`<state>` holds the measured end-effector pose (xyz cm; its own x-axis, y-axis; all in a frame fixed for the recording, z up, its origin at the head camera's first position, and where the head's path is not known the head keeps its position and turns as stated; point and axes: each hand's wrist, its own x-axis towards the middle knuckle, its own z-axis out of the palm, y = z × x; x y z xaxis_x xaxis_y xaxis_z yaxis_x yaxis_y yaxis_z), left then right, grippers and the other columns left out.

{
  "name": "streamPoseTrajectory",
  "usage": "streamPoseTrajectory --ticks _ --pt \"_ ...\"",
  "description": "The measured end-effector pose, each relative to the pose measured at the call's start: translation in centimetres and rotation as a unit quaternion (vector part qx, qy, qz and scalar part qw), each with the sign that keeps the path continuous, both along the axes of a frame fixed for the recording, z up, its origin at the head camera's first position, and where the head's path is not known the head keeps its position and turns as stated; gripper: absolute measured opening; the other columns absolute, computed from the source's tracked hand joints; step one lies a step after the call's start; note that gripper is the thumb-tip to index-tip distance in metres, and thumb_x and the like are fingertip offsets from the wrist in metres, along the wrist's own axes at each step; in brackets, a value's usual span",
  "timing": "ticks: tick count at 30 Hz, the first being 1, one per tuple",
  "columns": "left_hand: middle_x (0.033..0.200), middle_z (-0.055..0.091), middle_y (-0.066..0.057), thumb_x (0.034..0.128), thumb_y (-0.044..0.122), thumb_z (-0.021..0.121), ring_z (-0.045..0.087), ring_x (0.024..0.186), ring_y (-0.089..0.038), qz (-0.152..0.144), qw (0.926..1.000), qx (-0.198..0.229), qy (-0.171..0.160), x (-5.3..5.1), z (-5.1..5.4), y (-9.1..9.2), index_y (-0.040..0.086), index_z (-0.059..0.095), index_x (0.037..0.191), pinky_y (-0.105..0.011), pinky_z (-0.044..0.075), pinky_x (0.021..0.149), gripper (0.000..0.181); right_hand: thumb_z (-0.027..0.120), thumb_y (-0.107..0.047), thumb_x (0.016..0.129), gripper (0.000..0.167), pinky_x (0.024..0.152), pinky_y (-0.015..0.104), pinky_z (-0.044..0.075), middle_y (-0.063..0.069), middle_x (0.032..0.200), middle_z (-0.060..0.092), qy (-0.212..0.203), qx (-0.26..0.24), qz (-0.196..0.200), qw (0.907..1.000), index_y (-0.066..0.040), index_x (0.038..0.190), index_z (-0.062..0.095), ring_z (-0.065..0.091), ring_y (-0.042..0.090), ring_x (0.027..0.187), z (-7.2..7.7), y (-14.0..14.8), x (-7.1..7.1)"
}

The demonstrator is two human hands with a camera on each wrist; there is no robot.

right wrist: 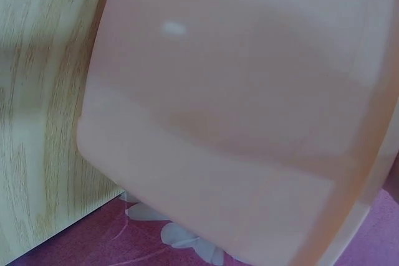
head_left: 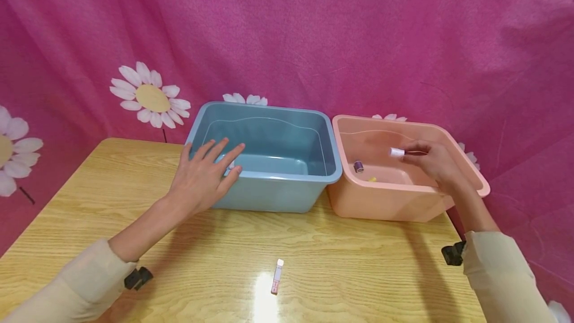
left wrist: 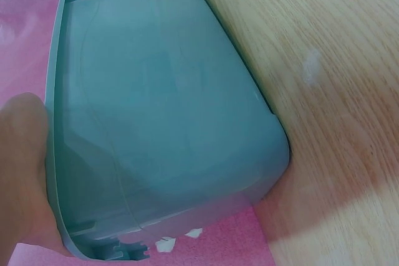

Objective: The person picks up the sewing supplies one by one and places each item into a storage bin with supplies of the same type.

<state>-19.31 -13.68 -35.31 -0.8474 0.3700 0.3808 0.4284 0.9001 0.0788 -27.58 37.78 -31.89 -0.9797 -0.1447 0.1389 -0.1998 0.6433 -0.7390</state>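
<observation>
In the head view my left hand (head_left: 200, 177) is spread over the front left corner of the blue plastic tub (head_left: 273, 191), fingers extended and nothing gripped. A small white item (head_left: 231, 165) inside that tub is mostly hidden by the fingers. Over the peach tub (head_left: 385, 203) my right hand (head_left: 436, 162) pinches a white thread spool (head_left: 396, 152) by one end. Lower in the peach tub lie a purple thread spool (head_left: 358, 166) and a small yellow item (head_left: 372, 179), partly covered by the front rim. The right wrist view shows mainly the tub's outer wall.
The two tubs stand side by side at the back of the wooden table (head_left: 215, 263). Nearer the front lies a narrow white and pink strip (head_left: 277, 277), its kind unclear. Behind the tubs hangs a magenta cloth (head_left: 287, 39) with daisies.
</observation>
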Motion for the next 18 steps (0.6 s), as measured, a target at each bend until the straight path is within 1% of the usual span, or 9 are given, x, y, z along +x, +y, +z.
streamPoseTrajectory --ticks 4,6,9,14,18 --pt "0.151 0.044 -0.015 0.1023 0.048 0.042 0.041 0.135 -0.042 0.001 1.0000 0.001 0.001 0.0 0.0 -0.1 0.023 0.042 0.154 -0.072 0.021 0.105 0.057 0.069 -0.008 0.094 0.035 0.074 0.015 0.050 -0.012 0.096 0.070 -0.009 -0.002 -0.002 1.0000 0.014 0.120 0.062 0.061 -0.002 0.083 0.0 -0.1 -0.5" --pt "0.151 0.044 -0.015 0.1024 0.048 0.042 0.041 0.135 -0.042 0.002 1.0000 -0.001 0.000 0.0 0.0 -0.1 0.023 0.042 0.154 -0.072 0.021 0.105 0.057 0.069 -0.008 0.094 0.036 0.074 0.014 0.049 -0.013 0.095 0.070 -0.012 -0.005 -0.001 0.9999 0.014 0.121 0.062 0.061 -0.003 0.083 -0.1 -0.1 -0.8" --pt "0.152 0.043 -0.015 0.1024 0.048 0.042 0.040 0.135 -0.042 0.003 1.0000 -0.003 -0.003 0.0 0.0 -0.1 0.024 0.041 0.154 -0.072 0.021 0.105 0.057 0.069 -0.009 0.094 0.035 0.073 0.014 0.048 -0.014 0.095 0.070 -0.017 0.005 -0.002 0.9998 0.013 0.121 0.063 0.059 -0.003 0.083 -0.2 -0.2 -1.1" --pt "0.152 0.043 -0.015 0.1024 0.048 0.042 0.040 0.135 -0.042 0.001 1.0000 -0.006 -0.003 -0.1 0.0 0.0 0.024 0.041 0.154 -0.073 0.021 0.105 0.057 0.072 -0.012 0.093 0.039 0.074 0.015 0.046 -0.016 0.098 0.066 -0.031 0.009 -0.003 0.9995 0.012 0.122 0.063 0.056 -0.001 0.088 -0.4 -0.2 -1.5" --pt "0.152 0.044 -0.016 0.1024 0.048 0.042 0.041 0.135 -0.042 0.000 1.0000 -0.004 0.002 -0.1 0.0 0.0 0.023 0.041 0.154 -0.073 0.021 0.105 0.057 0.073 -0.013 0.092 0.038 0.073 0.015 0.045 -0.018 0.096 0.067 -0.026 0.018 -0.003 0.9995 0.012 0.120 0.064 0.056 -0.002 0.088 -0.6 -0.1 -1.8"
